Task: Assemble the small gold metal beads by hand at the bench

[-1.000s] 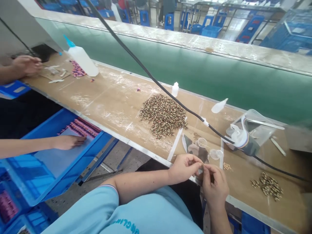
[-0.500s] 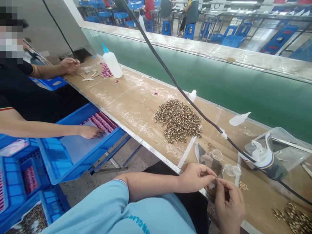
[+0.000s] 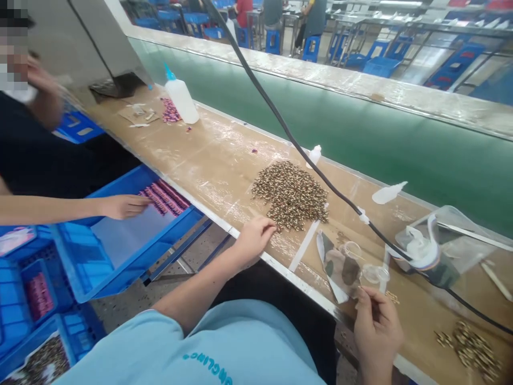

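My left hand reaches to the near edge of a large pile of small gold and dark pieces. Its thumb and fingertips are pinched together beside the pile; whatever lies between them is too small to make out. At the lower right, my right hand hovers over the table's near edge, thumb and index finger pressed together on something I cannot make out. Just beyond those fingers lie a dark, glossy sheet and a small clear round dish. A few tan pieces lie beside the right hand.
A black cable crosses above the table. A second heap of gold pieces is at lower right, a clear plastic box behind it. White bottles stand along the far side. At left, a co-worker's hand is over a blue crate.
My left hand has left my right hand and moved left to the pile's near edge. The right hand stays almost in place. The co-worker's other hand has risen from the table toward the head.
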`<state>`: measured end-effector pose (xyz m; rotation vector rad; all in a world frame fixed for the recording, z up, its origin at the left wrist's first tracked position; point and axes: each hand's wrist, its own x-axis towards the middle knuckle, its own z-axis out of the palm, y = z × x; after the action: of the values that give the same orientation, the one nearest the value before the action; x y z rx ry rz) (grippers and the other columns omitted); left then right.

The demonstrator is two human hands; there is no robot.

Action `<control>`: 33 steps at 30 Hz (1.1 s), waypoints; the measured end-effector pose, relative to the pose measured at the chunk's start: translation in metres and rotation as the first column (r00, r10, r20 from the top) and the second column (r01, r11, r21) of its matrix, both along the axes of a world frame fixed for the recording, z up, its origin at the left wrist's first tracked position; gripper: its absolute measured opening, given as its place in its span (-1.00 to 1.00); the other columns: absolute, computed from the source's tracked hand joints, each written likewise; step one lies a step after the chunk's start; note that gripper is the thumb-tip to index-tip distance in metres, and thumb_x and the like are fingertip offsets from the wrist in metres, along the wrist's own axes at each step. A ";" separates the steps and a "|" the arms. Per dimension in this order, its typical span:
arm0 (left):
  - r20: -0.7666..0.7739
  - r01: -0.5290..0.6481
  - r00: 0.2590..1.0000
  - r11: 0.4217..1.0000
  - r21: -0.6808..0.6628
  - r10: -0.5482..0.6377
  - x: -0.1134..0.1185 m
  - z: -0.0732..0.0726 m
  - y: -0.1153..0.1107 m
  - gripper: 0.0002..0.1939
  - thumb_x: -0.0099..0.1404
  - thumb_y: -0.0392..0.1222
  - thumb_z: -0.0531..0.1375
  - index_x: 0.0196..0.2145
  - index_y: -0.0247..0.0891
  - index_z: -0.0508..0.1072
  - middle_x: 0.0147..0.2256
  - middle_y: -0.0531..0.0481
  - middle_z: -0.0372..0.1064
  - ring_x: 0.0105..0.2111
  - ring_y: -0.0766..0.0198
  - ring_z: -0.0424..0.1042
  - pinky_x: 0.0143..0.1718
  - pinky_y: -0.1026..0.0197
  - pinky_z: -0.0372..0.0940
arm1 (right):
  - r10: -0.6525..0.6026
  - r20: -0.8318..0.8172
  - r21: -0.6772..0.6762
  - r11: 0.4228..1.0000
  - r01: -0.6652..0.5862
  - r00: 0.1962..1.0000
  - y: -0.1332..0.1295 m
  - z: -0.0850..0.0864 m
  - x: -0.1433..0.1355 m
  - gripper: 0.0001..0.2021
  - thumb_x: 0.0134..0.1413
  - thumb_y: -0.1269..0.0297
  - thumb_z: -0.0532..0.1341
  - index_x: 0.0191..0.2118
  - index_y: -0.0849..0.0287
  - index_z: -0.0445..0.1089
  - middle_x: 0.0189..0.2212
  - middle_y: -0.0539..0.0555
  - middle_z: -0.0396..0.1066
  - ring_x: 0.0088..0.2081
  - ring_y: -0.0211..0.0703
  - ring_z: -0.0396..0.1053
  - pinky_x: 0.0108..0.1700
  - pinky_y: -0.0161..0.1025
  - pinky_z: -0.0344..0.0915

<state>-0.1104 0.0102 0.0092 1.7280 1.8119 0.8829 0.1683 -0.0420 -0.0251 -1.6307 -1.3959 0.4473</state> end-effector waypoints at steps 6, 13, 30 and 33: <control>-0.160 0.037 0.986 0.998 -0.047 -0.044 0.002 -0.001 0.006 -0.87 0.20 -0.27 0.05 -0.43 -0.25 0.38 -0.41 -0.05 0.33 -0.31 0.16 0.35 -0.23 0.13 0.26 | -0.062 -0.317 -0.248 0.969 -0.019 0.947 0.005 0.014 0.004 -0.60 -0.06 -0.11 0.21 -0.38 0.21 0.37 -0.65 -0.08 0.22 -0.59 -0.33 0.15 -0.50 -0.33 0.11; -0.168 0.054 0.984 0.998 -0.031 -0.059 0.003 -0.002 0.000 -0.89 0.19 -0.25 0.01 -0.41 -0.23 0.32 -0.42 -0.05 0.32 -0.33 0.17 0.34 -0.22 0.14 0.27 | -0.054 -0.427 -0.300 0.950 -0.086 0.902 0.006 0.011 0.014 -0.63 -0.05 -0.06 0.23 -0.35 0.20 0.37 -0.65 -0.12 0.18 -0.58 -0.37 0.10 -0.50 -0.37 0.07; 0.009 0.006 1.000 1.000 0.024 -0.006 0.002 0.001 -0.007 -0.81 0.20 -0.19 0.00 -0.33 -0.25 0.39 -0.35 -0.08 0.39 -0.32 0.19 0.37 -0.20 0.13 0.30 | -0.032 -0.251 -0.207 0.978 -0.022 0.967 0.002 0.024 0.006 -0.67 -0.04 -0.03 0.20 -0.40 0.19 0.36 -0.53 0.00 0.35 -0.47 -0.26 0.26 -0.39 -0.29 0.22; 0.296 0.040 0.955 0.998 -0.045 -0.025 0.015 0.008 -0.011 -0.84 0.18 -0.16 0.07 -0.33 -0.27 0.37 -0.35 -0.06 0.38 -0.33 0.23 0.38 -0.24 0.16 0.32 | -0.036 -0.270 -0.197 0.980 -0.019 0.962 0.001 0.024 0.004 -0.68 -0.03 -0.01 0.20 -0.39 0.19 0.36 -0.52 -0.01 0.35 -0.49 -0.28 0.25 -0.40 -0.30 0.21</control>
<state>-0.0953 -0.0009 0.0174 1.4989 1.5905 1.0134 0.1727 -0.0406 -0.0014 -1.6591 -1.1655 0.7967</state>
